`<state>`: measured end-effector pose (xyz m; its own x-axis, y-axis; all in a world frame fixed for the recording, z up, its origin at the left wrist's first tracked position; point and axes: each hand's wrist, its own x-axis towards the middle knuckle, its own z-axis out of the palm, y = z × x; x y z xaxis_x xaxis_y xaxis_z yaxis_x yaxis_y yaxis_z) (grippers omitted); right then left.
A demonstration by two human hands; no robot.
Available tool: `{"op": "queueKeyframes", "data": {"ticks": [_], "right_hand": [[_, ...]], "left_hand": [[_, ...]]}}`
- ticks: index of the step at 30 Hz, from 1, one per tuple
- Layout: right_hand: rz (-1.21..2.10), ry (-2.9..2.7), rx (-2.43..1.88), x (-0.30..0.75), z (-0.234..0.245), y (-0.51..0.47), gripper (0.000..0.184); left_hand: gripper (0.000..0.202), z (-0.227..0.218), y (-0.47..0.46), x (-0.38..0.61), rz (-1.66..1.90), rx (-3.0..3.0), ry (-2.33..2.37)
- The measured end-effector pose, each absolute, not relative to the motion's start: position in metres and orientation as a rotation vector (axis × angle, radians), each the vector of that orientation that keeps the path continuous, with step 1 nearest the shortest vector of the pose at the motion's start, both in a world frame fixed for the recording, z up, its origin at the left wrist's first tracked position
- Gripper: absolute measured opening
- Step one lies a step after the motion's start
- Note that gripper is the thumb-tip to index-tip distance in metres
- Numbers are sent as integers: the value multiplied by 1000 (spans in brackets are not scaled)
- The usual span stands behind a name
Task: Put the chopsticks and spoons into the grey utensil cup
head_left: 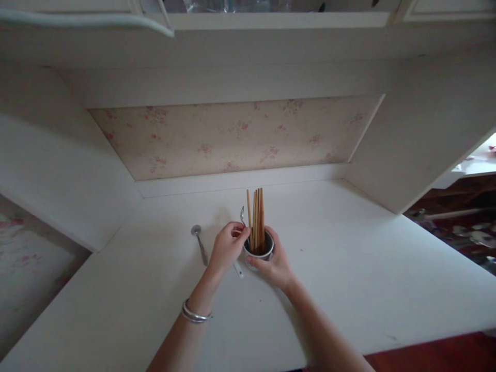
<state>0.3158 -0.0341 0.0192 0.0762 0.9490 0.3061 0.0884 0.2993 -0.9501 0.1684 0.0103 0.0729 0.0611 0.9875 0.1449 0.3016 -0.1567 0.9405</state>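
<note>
My right hand is wrapped round a small, light-rimmed cup on the white counter. Several wooden chopsticks stand upright in it. At the cup's left rim, the fingers of my left hand are pinched on a metal spoon. Its bowl points up, and its lower handle is hidden by the fingers and cup. Left of that hand, another metal spoon lies on the counter. A white handle with a hole in its end pokes out from under my left hand; its other end is hidden.
The white counter runs back to a floral-papered wall. Side panels close the nook left and right, and a cabinet shelf hangs overhead. Dishes show at the far right, beyond the counter edge.
</note>
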Motion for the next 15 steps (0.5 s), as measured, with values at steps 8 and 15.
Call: {"op": "queueKeyframes", "data": {"ticks": [8, 15], "right_hand": [[960, -1337, -955, 315, 21, -35, 83], [929, -1388, -924, 318, 15, -39, 93]], "left_hand": [[71, 58, -24, 171, 1072, 1360, 973], [101, 50, -28, 173, 1050, 1400, 847]]}}
